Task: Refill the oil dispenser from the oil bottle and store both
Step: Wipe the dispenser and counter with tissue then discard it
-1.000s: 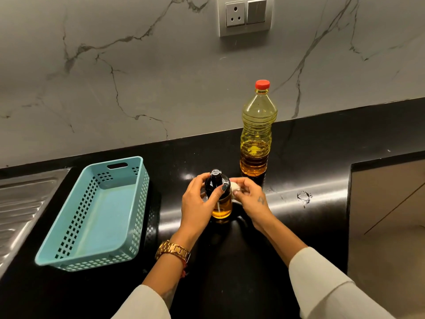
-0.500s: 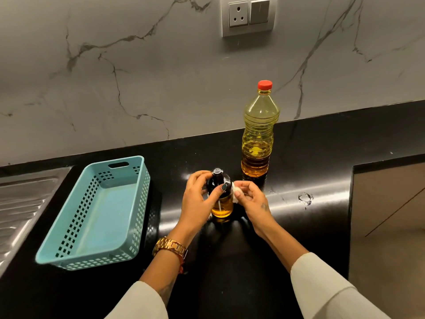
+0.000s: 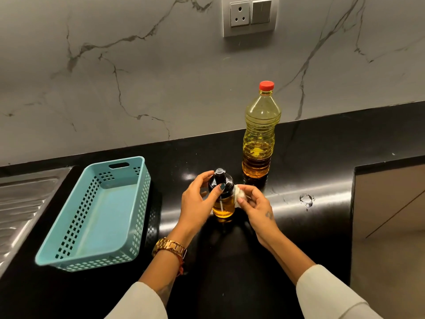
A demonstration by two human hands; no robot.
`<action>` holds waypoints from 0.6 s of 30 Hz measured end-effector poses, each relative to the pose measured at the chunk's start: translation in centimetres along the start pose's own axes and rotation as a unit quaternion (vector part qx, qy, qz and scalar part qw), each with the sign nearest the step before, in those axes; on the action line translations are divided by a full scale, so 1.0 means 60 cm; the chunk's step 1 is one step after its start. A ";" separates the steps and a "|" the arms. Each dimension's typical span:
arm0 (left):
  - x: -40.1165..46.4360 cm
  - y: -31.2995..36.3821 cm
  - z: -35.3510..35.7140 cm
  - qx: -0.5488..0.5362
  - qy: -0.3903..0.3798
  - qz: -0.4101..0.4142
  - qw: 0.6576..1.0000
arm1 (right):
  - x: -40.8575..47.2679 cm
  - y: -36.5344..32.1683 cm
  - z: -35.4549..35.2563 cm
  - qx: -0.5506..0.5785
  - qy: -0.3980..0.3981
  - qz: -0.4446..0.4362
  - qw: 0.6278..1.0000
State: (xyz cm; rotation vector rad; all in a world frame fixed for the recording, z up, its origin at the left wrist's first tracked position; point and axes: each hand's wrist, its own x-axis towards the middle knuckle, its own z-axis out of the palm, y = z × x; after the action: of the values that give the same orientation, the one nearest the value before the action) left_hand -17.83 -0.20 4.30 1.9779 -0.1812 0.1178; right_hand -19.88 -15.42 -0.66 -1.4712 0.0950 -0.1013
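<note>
Standing on the black counter (image 3: 287,238) in front of the oil bottle (image 3: 259,134), the dispenser (image 3: 223,199) looks like slick, breakable glass; the left hand (image 3: 197,203) grips its dark cap while the right hand (image 3: 255,203) pinches a white wad (image 3: 240,194) against its side. Best held low, around the body.

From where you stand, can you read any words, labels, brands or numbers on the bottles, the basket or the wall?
No readable text anywhere.
oil bottle: no label visible.
oil dispenser: no print visible.
blue basket: plain.
wall socket: no markings legible.
gold watch: face hidden.
</note>
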 end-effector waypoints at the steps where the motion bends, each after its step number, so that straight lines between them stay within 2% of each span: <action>1: 0.002 0.000 0.000 0.000 -0.004 -0.005 1.000 | 0.010 -0.002 0.001 -0.015 -0.002 0.012 1.000; 6: 0.002 0.002 0.003 -0.012 -0.009 -0.016 1.000 | 0.052 -0.026 0.008 -0.044 -0.009 -0.003 0.999; 12: 0.002 -0.006 0.011 -0.001 -0.021 -0.018 1.000 | -0.003 -0.028 0.001 -0.002 0.012 -0.050 0.999; 18: 0.002 -0.004 0.016 0.023 -0.032 -0.012 0.999 | 0.012 0.001 0.003 -0.066 0.023 0.025 0.997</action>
State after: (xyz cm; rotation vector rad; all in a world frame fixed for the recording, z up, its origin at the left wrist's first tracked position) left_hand -17.65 -0.96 3.70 2.0311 -0.1976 0.0424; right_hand -19.11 -15.31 -0.67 -1.5974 0.1786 -0.0899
